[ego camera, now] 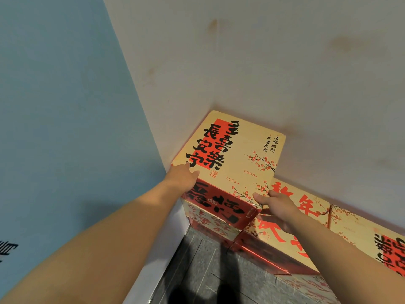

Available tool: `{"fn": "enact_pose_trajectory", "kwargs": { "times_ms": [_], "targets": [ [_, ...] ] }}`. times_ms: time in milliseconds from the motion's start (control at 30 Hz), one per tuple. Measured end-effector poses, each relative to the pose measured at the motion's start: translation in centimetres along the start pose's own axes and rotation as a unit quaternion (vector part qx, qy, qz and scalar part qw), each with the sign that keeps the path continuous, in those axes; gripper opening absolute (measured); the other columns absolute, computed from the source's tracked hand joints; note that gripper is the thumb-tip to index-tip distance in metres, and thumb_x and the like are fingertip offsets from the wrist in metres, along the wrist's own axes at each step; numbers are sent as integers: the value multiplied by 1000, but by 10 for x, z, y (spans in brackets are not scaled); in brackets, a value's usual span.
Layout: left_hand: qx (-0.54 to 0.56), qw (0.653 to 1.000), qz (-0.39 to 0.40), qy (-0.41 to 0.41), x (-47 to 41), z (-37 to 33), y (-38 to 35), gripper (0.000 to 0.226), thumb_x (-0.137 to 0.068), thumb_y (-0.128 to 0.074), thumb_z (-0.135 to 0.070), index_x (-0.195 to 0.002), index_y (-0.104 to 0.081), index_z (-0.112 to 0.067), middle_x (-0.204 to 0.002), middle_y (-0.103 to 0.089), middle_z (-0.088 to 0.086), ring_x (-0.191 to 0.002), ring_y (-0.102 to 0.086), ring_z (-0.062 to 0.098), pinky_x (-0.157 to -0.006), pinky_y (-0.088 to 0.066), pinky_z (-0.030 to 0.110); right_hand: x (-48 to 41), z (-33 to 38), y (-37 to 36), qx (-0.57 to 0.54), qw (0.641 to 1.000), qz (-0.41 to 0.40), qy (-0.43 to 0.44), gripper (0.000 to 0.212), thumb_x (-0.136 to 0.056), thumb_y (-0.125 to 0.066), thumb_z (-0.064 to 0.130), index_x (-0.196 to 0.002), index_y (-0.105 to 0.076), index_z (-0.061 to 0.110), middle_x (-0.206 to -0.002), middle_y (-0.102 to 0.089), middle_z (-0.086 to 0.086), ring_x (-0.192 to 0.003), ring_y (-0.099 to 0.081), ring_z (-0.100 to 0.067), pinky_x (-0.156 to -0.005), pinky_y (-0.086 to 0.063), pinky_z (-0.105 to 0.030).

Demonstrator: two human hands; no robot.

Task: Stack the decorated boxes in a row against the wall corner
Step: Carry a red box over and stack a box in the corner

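The palm of the right hand [277,208] is hidden against the top box [230,154]. Right of that hand, the last box [377,242] is cut off by the frame edge, as is black lettering [7,249] far left of the left hand [183,178].

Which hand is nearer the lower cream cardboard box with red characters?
Right. The right hand is over the lower cream cardboard box; the left hand touches the upper black-lettered cream box's left corner.

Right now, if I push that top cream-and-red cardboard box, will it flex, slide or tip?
Probably stiff: the top cream-and-red cardboard box shows flat faces and crisp edges under the left hand and right hand. Likely slides on the glossy box beneath. Tipping seems unlikely; it looks broad and low, backed by the wall.
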State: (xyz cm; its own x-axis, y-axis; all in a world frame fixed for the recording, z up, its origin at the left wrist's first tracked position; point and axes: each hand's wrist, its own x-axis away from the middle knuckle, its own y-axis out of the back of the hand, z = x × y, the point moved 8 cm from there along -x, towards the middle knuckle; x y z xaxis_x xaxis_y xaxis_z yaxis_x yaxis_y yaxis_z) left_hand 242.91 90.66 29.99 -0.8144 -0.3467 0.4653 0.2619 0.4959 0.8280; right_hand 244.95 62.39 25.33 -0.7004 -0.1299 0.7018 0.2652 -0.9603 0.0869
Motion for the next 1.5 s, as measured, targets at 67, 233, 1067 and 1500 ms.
{"fn": "enact_pose_trajectory", "kwargs": {
  "times_ms": [67, 233, 1067, 1500],
  "targets": [
    [-4, 1000, 1, 0, 1, 1, 0, 60, -103, -31, -45, -153, -24, -12, -149, -43, 10, -132, -45, 31, -107, -38, 36, 1, -1, -1, -4, 1000, -1, -3, 40, -90, -68, 18, -127, -54, 14, -113, -71, -6, -104, -66, -30, -61, -58, -32],
    [-1, 1000, 0, -5, 3, 3, -1, 61, -102, -33, -46, -153, -25, -12, -150, -43, 9, -133, -45, 30, -106, -39, 35, 5, -2, -2, -2, 1000, -4, -3, 39, -90, -68, 18, -127, -54, 14, -112, -70, -5, -104, -65, -28, -58, -56, -31],
    [1, 1000, 4, 5, 11, 13, -12, 67, -100, -35, -48, -155, -17, -14, -139, -52, 15, -113, -58, 28, -87, -45, 32, 9, -8, -5, -2, 1000, 7, 18, 35, -92, -66, 20, -122, -48, 20, -112, -66, 1, -109, -61, -27, -66, -60, -33],
    [-15, 1000, 1, -18, 1, 8, -9, 65, -101, -34, -47, -155, -14, -16, -142, -51, 12, -128, -49, 31, -102, -43, 34, 2, -6, -3, -1, 1000, 0, 15, 36, -91, -67, 22, -122, -48, 21, -121, -63, -1, -115, -58, -29, -61, -59, -30]
  ]
}}
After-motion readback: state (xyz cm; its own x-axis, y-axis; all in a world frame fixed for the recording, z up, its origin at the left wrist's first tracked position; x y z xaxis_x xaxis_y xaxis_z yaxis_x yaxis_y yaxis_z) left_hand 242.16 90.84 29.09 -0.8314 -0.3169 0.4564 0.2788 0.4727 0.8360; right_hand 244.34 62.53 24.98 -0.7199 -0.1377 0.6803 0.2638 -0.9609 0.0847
